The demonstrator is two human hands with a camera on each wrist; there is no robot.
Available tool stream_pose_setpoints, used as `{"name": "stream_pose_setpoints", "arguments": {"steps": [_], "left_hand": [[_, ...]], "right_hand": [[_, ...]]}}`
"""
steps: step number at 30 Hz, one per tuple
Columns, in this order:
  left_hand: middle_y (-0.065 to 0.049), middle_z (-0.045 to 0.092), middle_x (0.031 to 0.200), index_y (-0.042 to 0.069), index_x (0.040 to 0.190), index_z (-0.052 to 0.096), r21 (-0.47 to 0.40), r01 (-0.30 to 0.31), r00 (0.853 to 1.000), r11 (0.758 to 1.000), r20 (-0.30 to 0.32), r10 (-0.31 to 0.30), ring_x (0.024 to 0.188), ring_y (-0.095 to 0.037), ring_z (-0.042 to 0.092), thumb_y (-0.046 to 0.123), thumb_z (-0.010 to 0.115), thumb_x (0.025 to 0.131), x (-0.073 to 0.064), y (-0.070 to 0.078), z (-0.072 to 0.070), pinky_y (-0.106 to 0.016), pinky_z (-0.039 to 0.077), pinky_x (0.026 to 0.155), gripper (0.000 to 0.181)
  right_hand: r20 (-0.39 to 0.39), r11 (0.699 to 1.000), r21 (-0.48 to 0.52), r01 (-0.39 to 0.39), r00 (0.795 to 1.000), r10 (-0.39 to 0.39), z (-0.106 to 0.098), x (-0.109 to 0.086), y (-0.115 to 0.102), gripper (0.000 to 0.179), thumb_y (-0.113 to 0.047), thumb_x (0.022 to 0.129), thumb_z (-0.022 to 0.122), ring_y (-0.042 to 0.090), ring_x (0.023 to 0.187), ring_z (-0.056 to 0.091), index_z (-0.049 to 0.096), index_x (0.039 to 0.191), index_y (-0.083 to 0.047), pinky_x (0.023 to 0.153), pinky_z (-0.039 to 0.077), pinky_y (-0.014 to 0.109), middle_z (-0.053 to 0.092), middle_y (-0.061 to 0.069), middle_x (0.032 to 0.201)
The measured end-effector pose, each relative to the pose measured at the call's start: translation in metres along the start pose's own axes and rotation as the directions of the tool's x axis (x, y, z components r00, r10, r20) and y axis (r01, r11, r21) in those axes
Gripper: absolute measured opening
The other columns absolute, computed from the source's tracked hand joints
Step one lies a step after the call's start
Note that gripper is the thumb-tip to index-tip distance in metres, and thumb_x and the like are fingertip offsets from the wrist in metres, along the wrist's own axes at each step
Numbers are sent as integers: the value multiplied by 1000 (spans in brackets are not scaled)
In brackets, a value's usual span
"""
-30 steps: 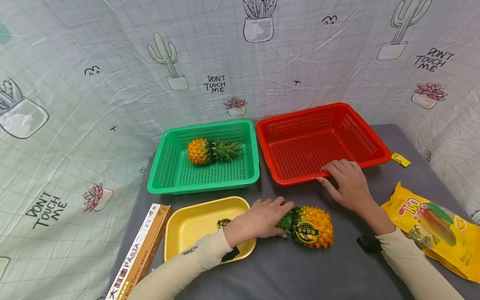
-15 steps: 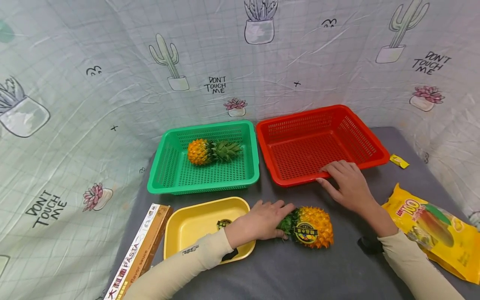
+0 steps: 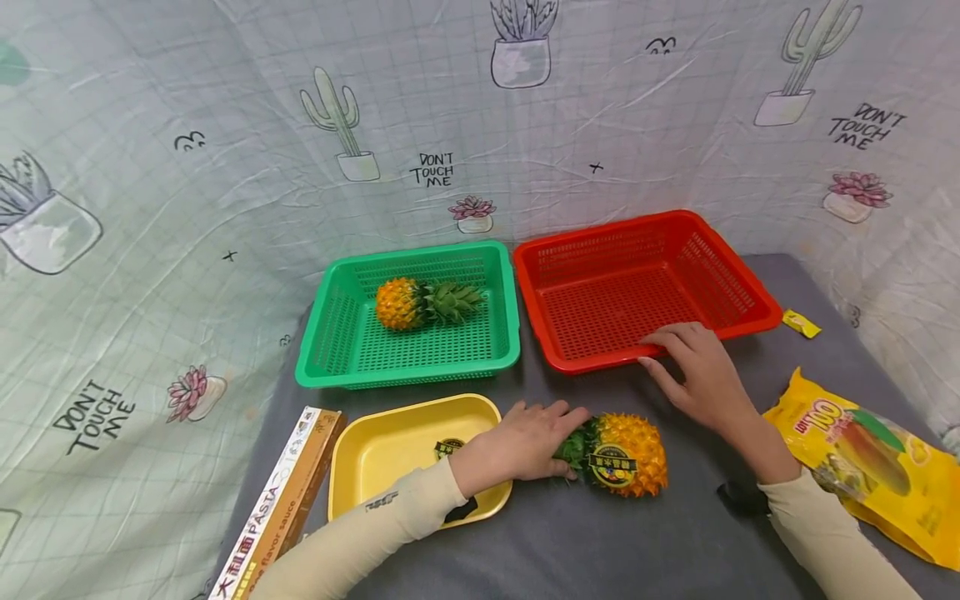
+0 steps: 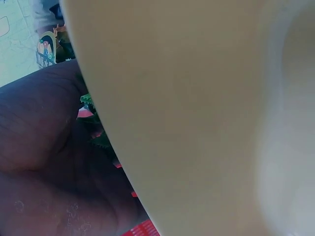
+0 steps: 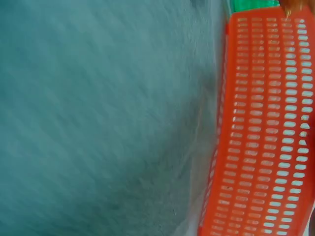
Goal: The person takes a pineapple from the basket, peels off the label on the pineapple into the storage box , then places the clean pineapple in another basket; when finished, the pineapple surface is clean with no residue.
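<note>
My left hand grips the leafy crown of a pineapple lying on the dark cloth, its orange body pointing right with a black-and-gold label on its side. In the left wrist view, green leaves show beside the hand, largely hidden by the tray wall. My right hand holds the front rim of the red basket, fingers over the rim and thumb on the near side. The right wrist view shows the red basket's slotted wall. A second pineapple lies in the green basket.
Below my left forearm stands a yellow tray with a black-and-gold label in it. A pasta box lies at the left. On the right are a yellow snack bag and a small yellow packet. A printed curtain hangs behind.
The left hand and the pineapple stay in place. The right hand has shifted very slightly along the red rim; the baskets look the same.
</note>
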State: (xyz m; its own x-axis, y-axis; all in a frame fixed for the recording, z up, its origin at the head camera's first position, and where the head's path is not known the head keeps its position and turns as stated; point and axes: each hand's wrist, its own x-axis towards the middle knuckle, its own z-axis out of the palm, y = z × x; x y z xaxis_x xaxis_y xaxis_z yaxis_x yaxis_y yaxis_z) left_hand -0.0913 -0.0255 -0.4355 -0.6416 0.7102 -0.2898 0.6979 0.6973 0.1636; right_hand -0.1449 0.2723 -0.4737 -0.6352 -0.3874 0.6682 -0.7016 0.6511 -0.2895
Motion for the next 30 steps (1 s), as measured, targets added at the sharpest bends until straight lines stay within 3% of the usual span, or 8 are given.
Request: {"name": "stream_pose_setpoints", "arguments": {"steps": [6, 10, 18, 25, 30], "left_hand": [[1, 57, 138, 27, 159, 43, 14, -9, 1000, 1000, 10, 9, 105, -18, 66, 58, 77, 93, 0, 0, 0, -43, 51, 90, 81], [1, 58, 135, 26, 158, 43, 15, -8, 1000, 1000, 15, 8, 102, -17, 66, 58, 77, 92, 1, -1, -1, -42, 51, 87, 80], [2, 60, 128, 25, 155, 46, 8, -23, 1000, 1000, 2, 23, 99, -16, 67, 58, 79, 91, 3, -3, 0, -41, 51, 86, 79], [2, 60, 122, 24, 150, 49, -17, -24, 999, 1000, -28, 23, 93, -16, 67, 58, 81, 89, 3, -7, 0, -38, 54, 76, 76], [0, 60, 117, 21, 144, 50, -14, 14, 997, 1000, -71, -15, 85, -19, 67, 59, 81, 89, 4, -10, -1, -36, 53, 65, 73]], "right_hand": [[-194, 990, 78, 118, 976, -101, -10, -3, -28, 45, -42, 106, 64, 43, 99, 57, 77, 106, 0, 104, 36, 36, 68, 21, 110], [-232, 977, 124, 173, 962, -141, -17, -1, -49, 45, -41, 106, 64, 43, 96, 58, 77, 105, 2, 106, 36, 30, 69, 23, 108], [-129, 966, 190, 175, 980, -152, -20, -6, -68, 52, -44, 108, 61, 36, 106, 61, 73, 123, 5, 111, 36, 28, 69, 21, 118], [59, 973, 223, 65, 995, -80, -16, -20, -69, 63, -53, 108, 54, 29, 125, 58, 63, 144, -2, 116, 30, 25, 63, 12, 139], [198, 976, 216, -15, 980, -28, -13, -29, -70, 66, -46, 101, 71, 25, 132, 54, 55, 154, -10, 118, 25, 23, 56, 5, 149]]}}
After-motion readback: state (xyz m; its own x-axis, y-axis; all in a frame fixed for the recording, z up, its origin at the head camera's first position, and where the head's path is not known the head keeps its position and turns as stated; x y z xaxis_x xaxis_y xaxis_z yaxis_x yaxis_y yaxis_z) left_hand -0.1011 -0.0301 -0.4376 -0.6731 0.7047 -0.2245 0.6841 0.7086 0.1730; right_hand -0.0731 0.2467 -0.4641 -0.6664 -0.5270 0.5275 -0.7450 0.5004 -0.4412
